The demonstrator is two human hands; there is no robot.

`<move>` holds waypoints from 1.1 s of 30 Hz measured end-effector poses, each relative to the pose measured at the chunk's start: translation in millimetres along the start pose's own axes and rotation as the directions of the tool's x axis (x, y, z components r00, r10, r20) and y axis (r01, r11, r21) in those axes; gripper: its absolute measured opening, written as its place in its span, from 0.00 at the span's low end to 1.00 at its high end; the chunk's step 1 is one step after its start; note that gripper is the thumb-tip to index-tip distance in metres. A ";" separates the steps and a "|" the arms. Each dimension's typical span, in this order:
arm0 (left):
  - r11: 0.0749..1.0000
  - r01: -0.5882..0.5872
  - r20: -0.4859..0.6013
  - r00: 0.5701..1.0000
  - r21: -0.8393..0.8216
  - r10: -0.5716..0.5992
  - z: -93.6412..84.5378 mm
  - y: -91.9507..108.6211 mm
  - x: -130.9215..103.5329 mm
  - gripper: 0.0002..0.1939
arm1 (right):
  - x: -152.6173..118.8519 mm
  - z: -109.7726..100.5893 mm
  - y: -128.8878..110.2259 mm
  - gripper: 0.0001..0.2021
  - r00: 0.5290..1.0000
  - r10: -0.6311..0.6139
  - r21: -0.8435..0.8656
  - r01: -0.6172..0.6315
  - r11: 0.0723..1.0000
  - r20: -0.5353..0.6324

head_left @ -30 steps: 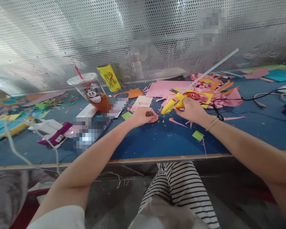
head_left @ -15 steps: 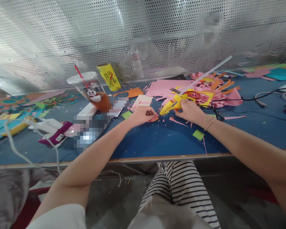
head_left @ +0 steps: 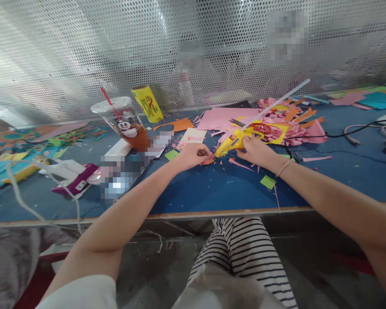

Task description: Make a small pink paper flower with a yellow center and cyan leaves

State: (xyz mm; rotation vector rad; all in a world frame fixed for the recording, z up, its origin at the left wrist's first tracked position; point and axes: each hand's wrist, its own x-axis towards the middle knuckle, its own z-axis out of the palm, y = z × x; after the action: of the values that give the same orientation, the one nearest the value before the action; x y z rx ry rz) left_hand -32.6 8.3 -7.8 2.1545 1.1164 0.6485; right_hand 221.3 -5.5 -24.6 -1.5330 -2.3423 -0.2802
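In my right hand (head_left: 255, 149) is a yellow hot glue gun (head_left: 230, 143), its nozzle pointing down and left. A long clear glue stick (head_left: 279, 101) juts from its back end. My left hand (head_left: 193, 156) has its fingers pinched on a small pink paper piece (head_left: 207, 159) at the table surface, with an orange edge showing below it. The nozzle tip is right beside this piece; whether they touch I cannot tell. Behind the hands lie a cream card (head_left: 193, 136) with pink bits on it and a large pink sheet (head_left: 223, 116).
A plastic drink cup (head_left: 127, 124) with a red straw stands at left, near a yellow packet (head_left: 148, 104) and a phone (head_left: 125, 180). Pink paper flowers (head_left: 304, 128) and a black cord (head_left: 341, 132) lie at right. A purple-and-white device (head_left: 77, 180) sits far left. Paper scraps surround my hands.
The glue gun has shifted very slightly left and down, bringing its nozzle closer to the pink piece. My left hand stays in nearly the same place.
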 end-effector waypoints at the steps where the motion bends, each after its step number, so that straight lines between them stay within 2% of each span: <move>1: 1.000 0.002 0.001 1.000 0.002 -0.002 0.0 0.2 0.0 0.05 | 0.0 0.1 0.2 0.15 1.000 0.002 -0.001 -0.002 1.000 -0.002; 6: 1.000 0.011 0.019 1.000 -0.004 -0.011 0.2 -1.6 0.5 0.08 | 0.0 1.6 2.4 0.18 0.999 -0.037 -0.045 0.035 0.998 -0.031; 10: 1.000 -0.017 0.018 1.000 -0.010 0.017 1.7 -4.4 1.5 0.11 | 0.2 2.0 3.3 0.20 0.999 -0.019 -0.045 0.017 0.999 -0.041; 13: 0.998 -0.063 -0.005 0.998 0.029 0.064 2.7 -3.7 1.3 0.12 | 0.0 2.1 3.4 0.21 0.999 -0.002 -0.034 0.000 0.999 -0.047; 16: 0.989 -0.098 0.021 0.995 0.110 0.096 2.4 0.6 -0.7 0.11 | -0.1 1.6 2.5 0.24 0.999 0.004 -0.010 -0.004 1.000 -0.050; 18: 0.978 -0.120 0.056 0.992 0.173 0.112 1.9 4.4 -2.8 0.10 | 0.5 -0.5 2.3 0.26 0.997 0.028 0.022 -0.026 0.999 -0.074; 21: 0.952 -0.155 0.084 0.987 0.263 0.137 1.2 11.1 -5.4 0.08 | 4.0 -8.6 10.8 0.27 0.981 0.139 0.096 -0.127 0.987 -0.132; 23: 0.937 -0.163 0.086 0.986 0.310 0.143 0.1 16.5 -6.4 0.08 | 6.8 -17.1 28.6 0.26 0.958 0.216 0.140 -0.191 0.972 -0.189; 26: 0.921 -0.122 0.018 0.992 0.371 0.124 -4.0 23.7 -5.9 0.10 | 6.3 -31.4 76.7 0.22 0.908 0.275 0.175 -0.229 0.958 -0.317; 30: 0.916 -0.022 -0.178 0.979 0.400 0.102 -12.9 22.3 -1.6 0.15 | -10.2 -45.3 152.7 0.18 0.761 0.433 0.157 -0.411 0.898 -0.483; 33: 0.888 0.064 -0.217 0.975 0.456 0.040 -17.6 11.4 2.5 0.18 | -26.5 -47.4 194.4 0.19 0.705 0.501 0.118 -0.518 0.847 -0.502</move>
State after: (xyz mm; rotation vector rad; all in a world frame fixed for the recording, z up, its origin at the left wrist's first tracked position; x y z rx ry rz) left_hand -36.8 10.5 12.8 2.5136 1.5291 0.6818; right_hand 416.6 34.3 6.6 -1.7783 -1.4356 -0.5143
